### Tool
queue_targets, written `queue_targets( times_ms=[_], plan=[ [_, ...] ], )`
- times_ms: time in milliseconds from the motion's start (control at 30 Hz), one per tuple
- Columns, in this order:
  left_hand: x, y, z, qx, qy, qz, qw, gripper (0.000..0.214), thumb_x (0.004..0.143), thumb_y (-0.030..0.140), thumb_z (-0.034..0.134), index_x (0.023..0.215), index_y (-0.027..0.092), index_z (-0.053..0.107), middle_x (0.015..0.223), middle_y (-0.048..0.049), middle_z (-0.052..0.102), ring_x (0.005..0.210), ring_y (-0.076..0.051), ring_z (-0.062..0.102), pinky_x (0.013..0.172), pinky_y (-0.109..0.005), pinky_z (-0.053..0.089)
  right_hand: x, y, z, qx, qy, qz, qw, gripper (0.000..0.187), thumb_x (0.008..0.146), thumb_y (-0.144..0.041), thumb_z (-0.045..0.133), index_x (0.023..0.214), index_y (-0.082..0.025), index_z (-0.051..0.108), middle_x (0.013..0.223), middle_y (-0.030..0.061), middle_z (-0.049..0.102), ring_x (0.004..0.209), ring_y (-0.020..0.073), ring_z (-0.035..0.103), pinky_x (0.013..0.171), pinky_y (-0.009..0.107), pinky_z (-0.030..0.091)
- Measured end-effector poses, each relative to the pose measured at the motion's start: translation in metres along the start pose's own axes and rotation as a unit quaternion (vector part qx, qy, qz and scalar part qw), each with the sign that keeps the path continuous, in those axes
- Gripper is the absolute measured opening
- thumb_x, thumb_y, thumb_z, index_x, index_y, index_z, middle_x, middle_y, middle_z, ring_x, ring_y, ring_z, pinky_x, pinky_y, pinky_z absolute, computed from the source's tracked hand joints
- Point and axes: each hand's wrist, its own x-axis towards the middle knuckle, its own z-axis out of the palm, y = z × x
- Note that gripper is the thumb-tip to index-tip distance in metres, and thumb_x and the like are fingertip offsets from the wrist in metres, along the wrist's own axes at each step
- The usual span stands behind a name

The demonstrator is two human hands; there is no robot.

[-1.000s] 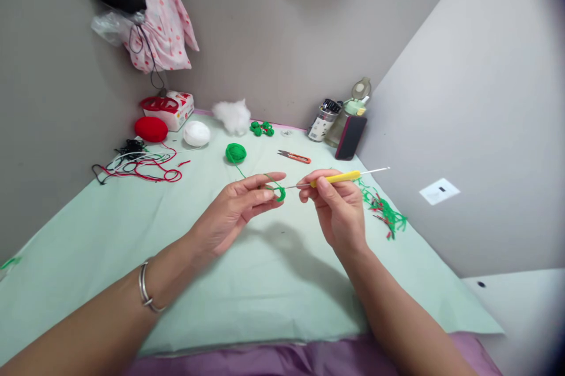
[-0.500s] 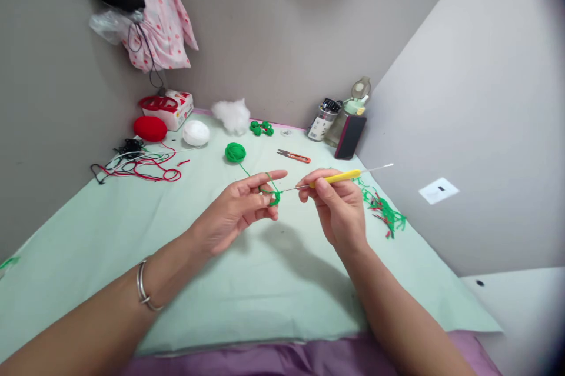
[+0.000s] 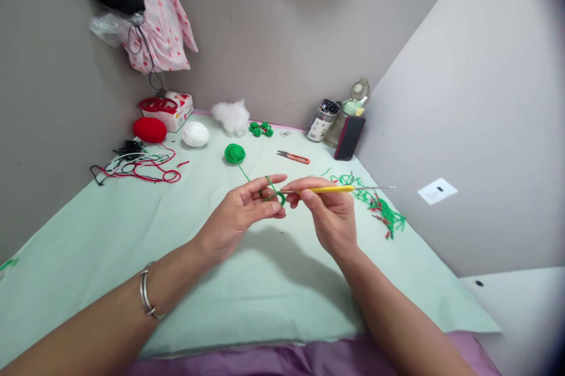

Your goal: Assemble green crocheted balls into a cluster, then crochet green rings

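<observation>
My left hand (image 3: 241, 214) pinches a small green crochet piece (image 3: 279, 197), with green yarn looped over its raised index finger. That yarn runs back to a green yarn ball (image 3: 235, 153) on the pale green cloth (image 3: 132, 235). My right hand (image 3: 329, 211) grips a yellow-handled crochet hook (image 3: 329, 189); its metal tip is at the green piece and its far end points right. The two hands almost touch above the cloth.
At the back lie a red yarn ball (image 3: 150, 129), a white yarn ball (image 3: 195, 134), white stuffing (image 3: 231, 115), small green crochet pieces (image 3: 261, 127), orange snips (image 3: 294, 157), a jar (image 3: 321, 121) and a bottle (image 3: 351, 112). Tangled threads (image 3: 136, 167) lie left, yarn scraps (image 3: 375, 202) right.
My right hand moved left and lowered, bringing the hook closer to level and its tip into the green piece. The left hand stayed nearly still.
</observation>
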Motion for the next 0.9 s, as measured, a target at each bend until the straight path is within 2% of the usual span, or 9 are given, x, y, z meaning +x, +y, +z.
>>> queue_targets(
  times_ms=[300,533,733,833,900],
  plan=[
    [-0.0005,0.0029,-0.0004,-0.015,0.045,-0.003,0.999,0.042,0.078,0.029,0.078,0.119,0.023,0.072,0.088,0.0001,0.068,0.077,-0.013,0.065,0.087,-0.034,0.052,0.0000,0.0036,-0.0021,0.047,0.015,0.022,0.999,0.016,0.096,-0.026,0.060,0.098,-0.025,0.076,0.093,0.0037,0.073,0.073,0.0143,0.065,0.067,0.031,0.055],
    [0.0002,-0.0037,0.0003,0.014,0.004,0.003,1.000,0.045,0.077,0.026,0.080,0.121,0.022,0.070,0.086,-0.0006,0.070,0.079,-0.015,0.067,0.085,-0.032,0.052,0.0000,-0.0017,0.0017,-0.019,-0.007,-0.006,1.000,0.014,0.093,-0.025,0.063,0.096,-0.025,0.076,0.092,0.0045,0.074,0.079,0.0162,0.065,0.070,0.032,0.055],
    [-0.0003,-0.0004,0.0020,-0.025,0.022,0.012,0.999,0.040,0.077,0.027,0.080,0.117,0.022,0.072,0.097,-0.0031,0.073,0.095,-0.018,0.066,0.091,-0.033,0.051,-0.0006,0.0029,-0.0003,-0.018,0.012,0.013,1.000,0.015,0.094,-0.029,0.062,0.096,-0.025,0.076,0.089,0.0035,0.072,0.073,0.0158,0.064,0.067,0.033,0.055],
    [-0.0005,0.0006,0.0025,-0.038,0.036,0.008,0.999,0.035,0.078,0.028,0.079,0.112,0.022,0.074,0.099,-0.0028,0.073,0.093,-0.016,0.066,0.092,-0.033,0.051,-0.0003,0.0024,0.0003,-0.011,0.003,0.007,1.000,0.014,0.094,-0.027,0.062,0.097,-0.026,0.076,0.090,0.0032,0.072,0.075,0.0156,0.065,0.067,0.032,0.055],
    [-0.0005,0.0005,0.0028,-0.036,0.043,0.007,0.998,0.034,0.077,0.028,0.080,0.110,0.022,0.075,0.091,-0.0017,0.073,0.088,-0.015,0.065,0.092,-0.033,0.051,-0.0002,0.0017,0.0011,-0.013,0.006,0.002,1.000,0.015,0.094,-0.025,0.061,0.098,-0.026,0.076,0.093,0.0033,0.073,0.075,0.0150,0.065,0.067,0.032,0.055]
  ],
)
